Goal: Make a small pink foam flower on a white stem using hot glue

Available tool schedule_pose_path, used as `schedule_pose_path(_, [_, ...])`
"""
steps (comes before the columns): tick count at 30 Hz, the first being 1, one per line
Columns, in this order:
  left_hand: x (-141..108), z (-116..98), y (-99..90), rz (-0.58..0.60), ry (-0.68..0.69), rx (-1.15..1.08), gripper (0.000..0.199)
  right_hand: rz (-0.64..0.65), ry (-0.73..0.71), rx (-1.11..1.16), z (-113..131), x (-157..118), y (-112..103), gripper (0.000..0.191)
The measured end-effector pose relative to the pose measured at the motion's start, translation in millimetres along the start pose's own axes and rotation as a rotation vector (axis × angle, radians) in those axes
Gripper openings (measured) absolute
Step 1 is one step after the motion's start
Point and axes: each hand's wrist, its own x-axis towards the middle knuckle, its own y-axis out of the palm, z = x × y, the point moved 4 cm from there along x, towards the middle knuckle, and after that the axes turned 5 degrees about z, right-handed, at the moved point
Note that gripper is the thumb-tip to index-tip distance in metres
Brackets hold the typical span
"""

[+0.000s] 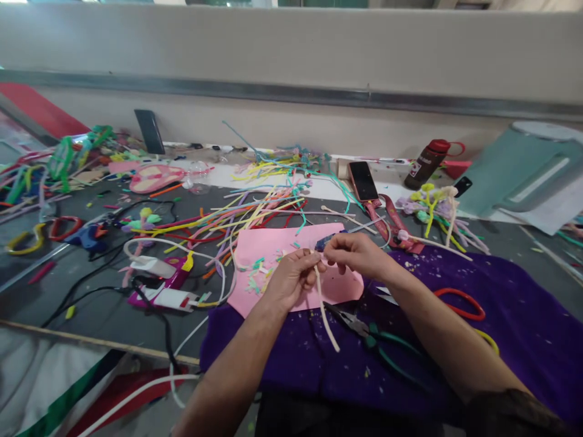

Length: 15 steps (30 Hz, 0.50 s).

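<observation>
Over a pink sheet (339,291), my left hand (294,279) is closed in a pinch on a cream pipe cleaner (326,318). Its free end hangs down toward the purple cloth (282,352). My right hand (354,252) is closed too, its fingertips beside the top of the pipe cleaner; whatever they hold is hidden. A small blue object (322,243), partly covered, shows just behind the right fingers. Below the hands lie green-handled pliers (371,334), open on the cloth. Red-handled scissors (464,303) rest partly under my right forearm.
Loose coloured pipe cleaners (255,212) spread behind the pink sheet. To the left are a magenta power strip (175,279) with cables and a blue clamp-like tool (91,235). Farther back stand a phone (363,181), a dark bottle (427,164) and a teal container (510,170); pipe-cleaner flowers (428,206) lie nearby.
</observation>
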Motion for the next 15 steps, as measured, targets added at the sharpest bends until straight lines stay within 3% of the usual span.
schedule_pose_path(4, [1.1, 1.6, -3.5, -0.039, -0.035, -0.079, 0.021, 0.009, 0.074, 0.255, -7.0, 3.5, -0.6, 0.026])
schedule_pose_path(11, [-1.6, -0.2, 0.1, -0.014, 0.020, -0.091, 0.023, 0.020, 0.002, 0.322, -11.7, 5.3, 9.5, 0.019])
schedule_pose_path(15, [-5.1, -3.8, 1.4, 0.022, 0.017, -0.070, 0.022, 0.089, 0.019, 0.428, -10.0, 3.4, 11.4, 0.015])
